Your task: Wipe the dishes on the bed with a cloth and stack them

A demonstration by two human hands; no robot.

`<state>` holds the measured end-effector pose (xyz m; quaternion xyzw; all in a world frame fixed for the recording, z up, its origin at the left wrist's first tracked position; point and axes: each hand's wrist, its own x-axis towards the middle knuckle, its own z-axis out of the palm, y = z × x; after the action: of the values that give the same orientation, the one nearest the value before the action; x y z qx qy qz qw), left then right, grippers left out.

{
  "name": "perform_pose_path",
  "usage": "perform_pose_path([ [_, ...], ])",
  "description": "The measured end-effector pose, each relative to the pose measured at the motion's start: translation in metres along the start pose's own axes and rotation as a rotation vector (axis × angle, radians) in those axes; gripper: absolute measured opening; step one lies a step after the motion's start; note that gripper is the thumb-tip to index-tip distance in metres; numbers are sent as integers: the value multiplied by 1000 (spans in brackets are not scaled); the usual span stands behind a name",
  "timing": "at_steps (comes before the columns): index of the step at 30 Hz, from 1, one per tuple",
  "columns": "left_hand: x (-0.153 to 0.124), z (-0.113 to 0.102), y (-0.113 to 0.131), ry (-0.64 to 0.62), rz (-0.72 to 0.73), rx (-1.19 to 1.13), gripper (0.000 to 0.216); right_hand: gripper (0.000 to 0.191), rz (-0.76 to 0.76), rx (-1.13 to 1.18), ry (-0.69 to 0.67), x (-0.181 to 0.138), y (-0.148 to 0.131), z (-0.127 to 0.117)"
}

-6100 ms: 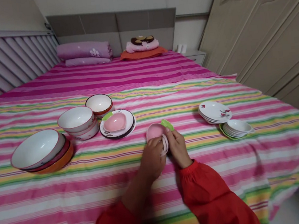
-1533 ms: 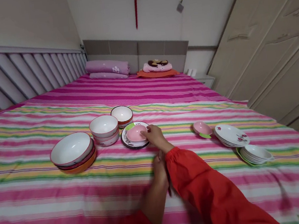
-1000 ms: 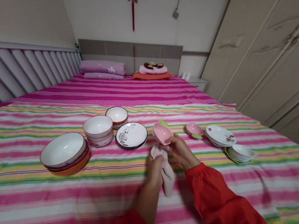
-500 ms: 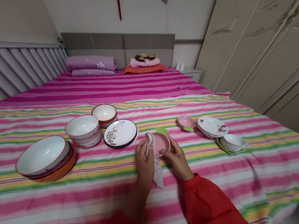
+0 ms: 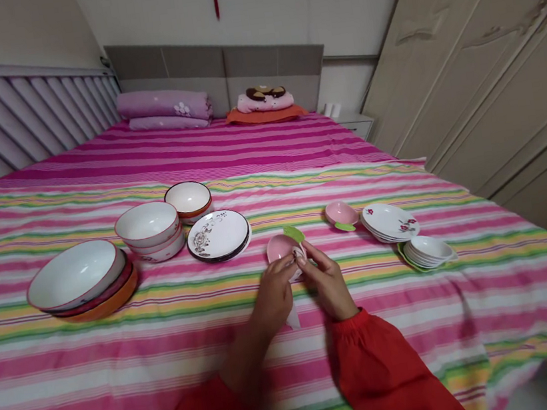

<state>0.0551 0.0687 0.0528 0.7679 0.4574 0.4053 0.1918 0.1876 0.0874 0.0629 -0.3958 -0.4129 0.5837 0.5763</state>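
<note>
A small pink bowl point(image 5: 279, 247) with a green leaf-shaped handle is held over the striped cloth, its inside facing me. My right hand point(image 5: 328, 280) grips its right side near the leaf. My left hand point(image 5: 274, 294) is closed on a pale cloth point(image 5: 293, 317), pressing it at the bowl's near rim; part of the cloth hangs below the fingers. Another pink bowl point(image 5: 341, 213) with a green leaf handle rests beyond my right hand. Left of the held bowl lies a stack of plates point(image 5: 219, 234) with a brown flower print.
On the left stand stacked large bowls point(image 5: 76, 275), red-rimmed bowls point(image 5: 147, 223) and dark-rimmed bowls point(image 5: 188, 198). Flowered plates point(image 5: 389, 220) and small white dishes point(image 5: 430, 249) are stacked on the right. Folded bedding point(image 5: 164, 106) lies by the headboard point(image 5: 194, 64).
My left hand has moved the cloth from the bowl's left edge to its near right rim, close to my right fingers. The bowl has tilted and shifted slightly left. The view has dipped a little.
</note>
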Motion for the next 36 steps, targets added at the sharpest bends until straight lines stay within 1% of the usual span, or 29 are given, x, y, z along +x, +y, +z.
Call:
perform_pose_path([
  [2, -1, 2, -2, 15, -28, 102, 65, 54, 33, 38, 24, 1, 1, 0],
  [5, -3, 5, -8, 166, -151, 243, 52, 52, 46, 0, 11, -2, 3, 6],
  [7, -3, 5, -11, 262, -219, 281, 46, 52, 60, -27, -27, -5, 4, 12],
  [9, -2, 3, -11, 308, -227, 266, 44, 53, 74, -32, -59, -7, 5, 17],
  [10, -1, 2, -10, 298, -195, 232, 46, 54, 70, -34, -62, -7, 5, 18],
  [11, 0, 0, -9, 264, -143, 182, 48, 53, 56, -39, -57, -7, 4, 17],
  [13, 2, -3, -4, 146, -20, 69, 56, 52, 25, -43, -22, -5, 3, 13],
  [15, 3, -4, -1, 19, 72, 1, 60, 52, 17, -22, 23, -1, 1, 6],
  [17, 3, -4, -1, -48, 102, 8, 60, 52, 31, 3, 63, 2, 0, 0],
  [19, 1, -3, -4, -47, 62, 71, 58, 52, 35, 5, 87, 4, 0, -3],
  [21, -1, -1, -9, 33, -43, 169, 52, 49, 17, -19, 94, 4, 1, -2],
  [23, -2, 0, -13, 155, -139, 254, 48, 46, 5, -37, 72, 2, 2, 2],
  [25, -2, 0, -14, 268, -189, 291, 47, 47, 33, -29, 20, 0, 4, 7],
  [27, -2, 0, -13, 328, -197, 272, 47, 52, 78, -22, -37, -2, 5, 11],
  [28, -1, 0, -12, 321, -178, 239, 47, 54, 96, -21, -54, -3, 5, 12],
  [29, -1, -1, -10, 288, -140, 189, 48, 55, 108, -20, -62, -3, 5, 12],
  [31, 1, -2, -6, 164, -35, 73, 49, 56, 105, -15, -44, -2, 4, 9],
  [33, 2, -3, -4, 34, 59, -9, 50, 52, 69, -23, -1, 0, 1, 5],
  [35, 3, -4, -3, -36, 101, -18, 46, 48, 37, -36, 38, 1, -3, 1],
  [36, 3, -5, -4, -39, 105, 0, 44, 47, 40, -34, 52, 1, -5, -1],
])
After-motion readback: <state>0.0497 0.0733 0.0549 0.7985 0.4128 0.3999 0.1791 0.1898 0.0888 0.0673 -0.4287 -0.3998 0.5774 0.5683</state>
